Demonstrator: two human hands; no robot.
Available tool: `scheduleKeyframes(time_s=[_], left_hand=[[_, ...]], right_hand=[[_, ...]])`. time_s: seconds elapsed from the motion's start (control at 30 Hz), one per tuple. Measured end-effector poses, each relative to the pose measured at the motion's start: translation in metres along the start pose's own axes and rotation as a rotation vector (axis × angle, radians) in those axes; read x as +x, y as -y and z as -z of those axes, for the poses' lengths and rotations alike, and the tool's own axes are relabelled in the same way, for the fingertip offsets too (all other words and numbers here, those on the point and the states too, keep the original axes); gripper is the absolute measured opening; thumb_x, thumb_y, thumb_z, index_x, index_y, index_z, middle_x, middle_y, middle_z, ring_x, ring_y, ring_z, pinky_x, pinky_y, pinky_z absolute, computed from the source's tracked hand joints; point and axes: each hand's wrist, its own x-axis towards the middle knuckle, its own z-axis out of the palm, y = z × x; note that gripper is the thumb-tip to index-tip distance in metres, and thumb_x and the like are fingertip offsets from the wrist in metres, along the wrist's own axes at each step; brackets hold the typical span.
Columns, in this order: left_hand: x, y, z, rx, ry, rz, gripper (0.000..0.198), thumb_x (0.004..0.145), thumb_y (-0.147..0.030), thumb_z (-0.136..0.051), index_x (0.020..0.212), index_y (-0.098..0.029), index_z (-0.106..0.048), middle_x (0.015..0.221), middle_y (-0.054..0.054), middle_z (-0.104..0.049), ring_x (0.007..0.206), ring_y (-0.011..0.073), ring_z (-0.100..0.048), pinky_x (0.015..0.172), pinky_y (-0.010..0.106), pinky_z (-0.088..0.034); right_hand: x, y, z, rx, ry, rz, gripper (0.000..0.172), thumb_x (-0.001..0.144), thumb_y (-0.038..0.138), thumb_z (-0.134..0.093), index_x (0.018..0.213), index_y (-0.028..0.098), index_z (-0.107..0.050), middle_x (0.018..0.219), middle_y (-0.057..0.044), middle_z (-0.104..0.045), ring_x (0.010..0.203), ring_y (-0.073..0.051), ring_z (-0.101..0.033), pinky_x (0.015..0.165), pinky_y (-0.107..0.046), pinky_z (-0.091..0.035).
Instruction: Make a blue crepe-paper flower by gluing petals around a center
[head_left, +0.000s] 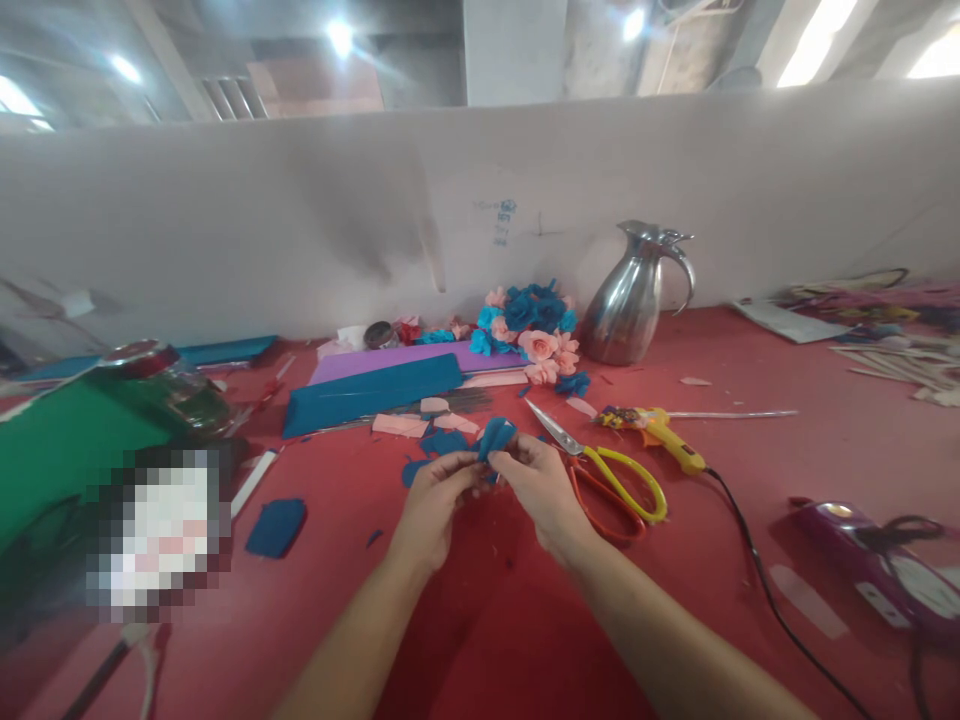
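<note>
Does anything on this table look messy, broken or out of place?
Nothing looks broken or spilled. Only blue scraps and pink scraps lie scattered on the red table by the left hand and right hand, which hold a blue paper piece. The scissors lie open beside the right hand.

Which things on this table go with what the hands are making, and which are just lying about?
Likely part of it: left hand and right hand, both pinching the blue petal; blue sheet; scissors; glue gun; flowers.
Lying about: jug; jar; purple device.
</note>
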Motion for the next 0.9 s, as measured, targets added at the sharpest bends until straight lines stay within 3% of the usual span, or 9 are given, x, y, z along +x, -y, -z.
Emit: scheduleKeyframes(time_s=[0.2, 0.43, 0.7, 0.9], left_hand=[[0.0001, -0.0018, -0.0009, -0.048, 0.011, 0.031, 0.015, 0.061, -0.017, -0.076, 0.074, -0.012, -0.073, 0.070, 0.003, -0.069, 0.058, 0.0085, -0.057, 0.056, 0.018, -0.042], [0.0048, -0.0043, 0.0027, -0.323, 0.009, 0.279, 0.005, 0.074, -0.012, -0.066, 0.070, -0.011, -0.068, 0.063, 0.004, -0.067, 0.051, 0.0083, -0.059, 0.050, 0.016, -0.046], [0.0059, -0.0020, 0.0049, -0.386, 0.039, 0.284, 0.016, 0.079, -0.001, -0.058, 0.069, -0.010, -0.067, 0.058, 0.004, -0.066, 0.048, 0.0079, -0.060, 0.047, 0.014, -0.048], [0.0060, -0.0035, 0.0057, -0.434, 0.029, 0.348, 0.019, 0.087, -0.012, -0.055, 0.071, -0.010, -0.065, 0.060, 0.004, -0.064, 0.050, 0.0081, -0.060, 0.046, 0.015, -0.048]], right_hand=[[0.0004, 0.0015, 0.0005, 0.026, -0.001, -0.016, 0.011, 0.059, 0.027, -0.062, 0.062, 0.017, -0.059, 0.056, 0.003, -0.056, 0.052, -0.010, -0.044, 0.052, -0.024, -0.033], [0.0019, 0.0012, 0.0045, 0.104, 0.114, -0.086, 0.012, 0.061, 0.027, -0.065, 0.063, 0.017, -0.060, 0.056, 0.002, -0.059, 0.053, -0.010, -0.049, 0.055, -0.024, -0.037], [0.0045, -0.0021, 0.0051, 0.088, 0.157, -0.101, 0.012, 0.059, 0.026, -0.067, 0.067, 0.017, -0.062, 0.058, 0.002, -0.059, 0.055, -0.011, -0.050, 0.056, -0.024, -0.037], [0.0026, 0.0004, 0.0060, 0.095, 0.199, -0.081, 0.011, 0.062, 0.026, -0.066, 0.068, 0.017, -0.063, 0.058, 0.002, -0.060, 0.055, -0.010, -0.051, 0.058, -0.025, -0.039]])
